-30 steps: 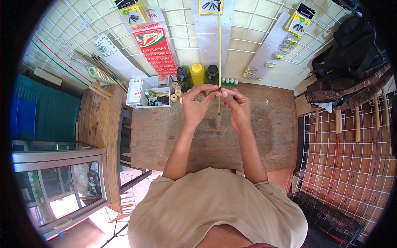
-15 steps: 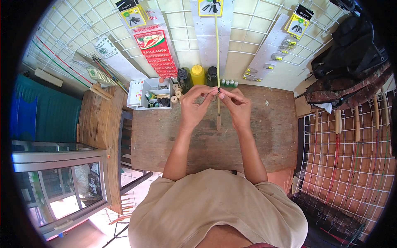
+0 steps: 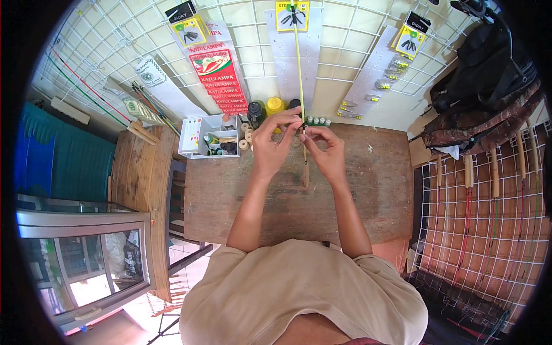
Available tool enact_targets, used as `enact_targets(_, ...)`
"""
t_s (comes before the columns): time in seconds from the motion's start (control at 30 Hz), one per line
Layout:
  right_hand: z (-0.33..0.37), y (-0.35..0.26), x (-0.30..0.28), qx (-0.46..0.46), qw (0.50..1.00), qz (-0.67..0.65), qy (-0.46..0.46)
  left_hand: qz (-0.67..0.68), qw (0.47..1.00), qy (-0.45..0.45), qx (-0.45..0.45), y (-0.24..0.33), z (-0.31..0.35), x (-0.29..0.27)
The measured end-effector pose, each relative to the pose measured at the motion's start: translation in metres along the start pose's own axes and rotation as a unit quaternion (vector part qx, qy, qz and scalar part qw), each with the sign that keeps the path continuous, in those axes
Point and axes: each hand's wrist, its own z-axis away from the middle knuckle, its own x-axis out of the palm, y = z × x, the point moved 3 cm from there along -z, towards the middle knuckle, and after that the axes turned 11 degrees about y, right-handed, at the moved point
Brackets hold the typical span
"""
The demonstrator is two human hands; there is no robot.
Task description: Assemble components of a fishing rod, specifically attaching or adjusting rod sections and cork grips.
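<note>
A slim yellow-green fishing rod [image 3: 299, 69] runs away from me toward the wall, its pale wooden handle [image 3: 306, 175] over the table. My right hand [image 3: 326, 150] pinches the rod from the right, just below a small dark spot on it. On the other side, my left hand [image 3: 272, 144] has thumb and fingertips pressed together against the dark spot. What the left fingertips hold is too small to make out. Faint thin line [image 3: 296, 140] curls between the hands and over the table on the left.
Behind my left hand stand a white divided box [image 3: 198, 150] with small bottles, wooden spools [image 3: 244, 144], a dark bottle [image 3: 256, 112] and a yellow bottle [image 3: 275, 106]. Several small bottles [image 3: 319, 121] line the worn wooden table [image 3: 368, 190]. Packaged tackle hangs on the wire grid [image 3: 345, 63].
The left fingers have lifted and shifted slightly at the dark spot. The right hand has moved a little lower on the rod. My view has tilted up slightly.
</note>
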Motion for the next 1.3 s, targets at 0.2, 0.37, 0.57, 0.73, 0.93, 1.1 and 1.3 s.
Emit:
enact_targets(0.2,0.003,-0.013,0.001,-0.011,0.999,0.006,-0.035,0.067,0.997,0.026,-0.016,0.002,-0.007,0.001)
enact_targets(0.37,0.007,-0.018,-0.001,-0.019,0.998,0.028,-0.045,0.071,0.997,0.037,0.005,0.006,-0.006,0.004)
enact_targets(0.57,-0.005,-0.037,0.004,-0.049,0.995,-0.085,-0.02,0.092,0.994,0.061,-0.013,0.018,-0.014,0.01)
enact_targets(0.73,-0.027,-0.061,0.01,-0.056,0.991,-0.124,0.012,0.076,0.996,0.048,0.022,0.023,-0.027,0.011)
enact_targets(0.93,-0.038,-0.083,0.012,-0.099,0.987,-0.122,0.037,0.082,0.993,0.058,0.061,0.036,-0.036,0.016)
enact_targets(1.1,-0.038,-0.09,0.017,-0.101,0.983,-0.141,0.064,0.098,0.99,0.071,0.077,0.039,-0.044,0.017)
enact_targets(1.3,-0.048,-0.109,0.013,-0.192,0.974,-0.084,0.091,0.104,0.991,0.043,0.066,0.047,-0.06,0.02)
